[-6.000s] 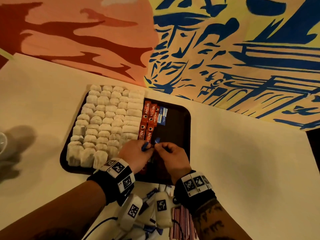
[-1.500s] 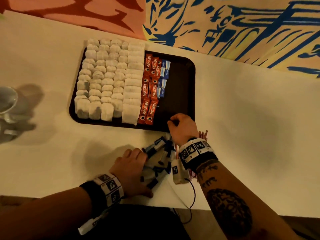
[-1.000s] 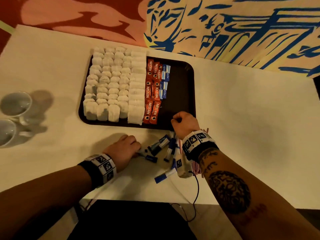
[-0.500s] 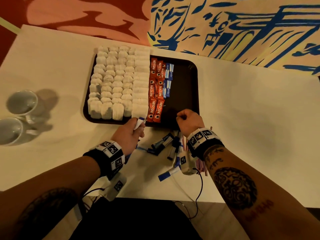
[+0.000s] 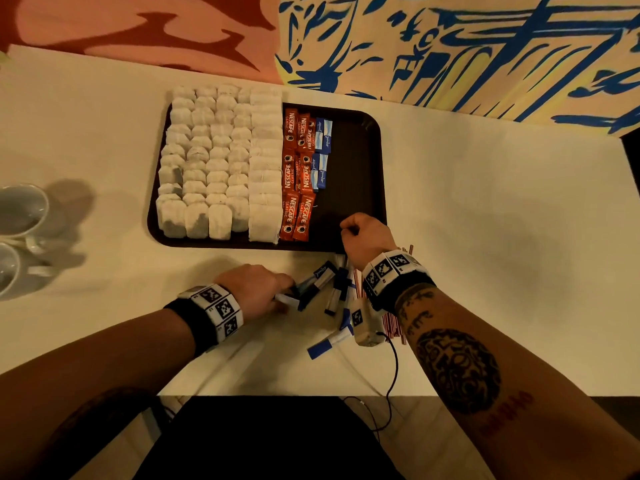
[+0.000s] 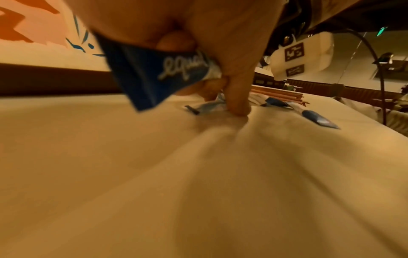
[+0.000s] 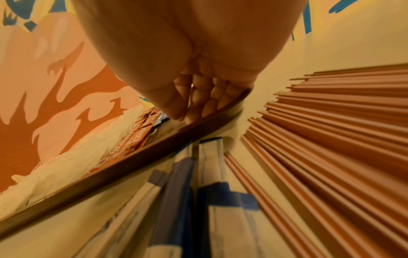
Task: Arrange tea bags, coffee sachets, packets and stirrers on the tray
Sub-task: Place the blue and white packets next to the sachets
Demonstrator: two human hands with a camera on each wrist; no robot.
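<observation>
A dark brown tray (image 5: 349,174) holds rows of white tea bags (image 5: 214,161), red Nescafe sachets (image 5: 296,174) and a few blue sweetener packets (image 5: 322,150); its right part is bare. Loose blue-and-white packets (image 5: 329,282) lie on the table before the tray. My left hand (image 5: 285,294) is down among them and grips a blue Equal packet (image 6: 167,73), one fingertip (image 6: 237,106) pressing the cloth. My right hand (image 5: 349,230) rests curled at the tray's near rim (image 7: 137,157), thumb against fingers (image 7: 198,97), nothing visible in it. Red-striped stirrers (image 7: 331,131) lie under its wrist.
Two white cups (image 5: 20,209) stand at the table's left edge. A black cable (image 5: 393,368) trails from the right wrist over the near table edge. A painted wall (image 5: 450,46) rises just behind the tray. Bare tablecloth (image 5: 502,220) spreads to the right.
My left hand, up by the tray's near edge with a packet half a second ago, has dropped back to the loose packets on the table. The right hand has stayed at the rim.
</observation>
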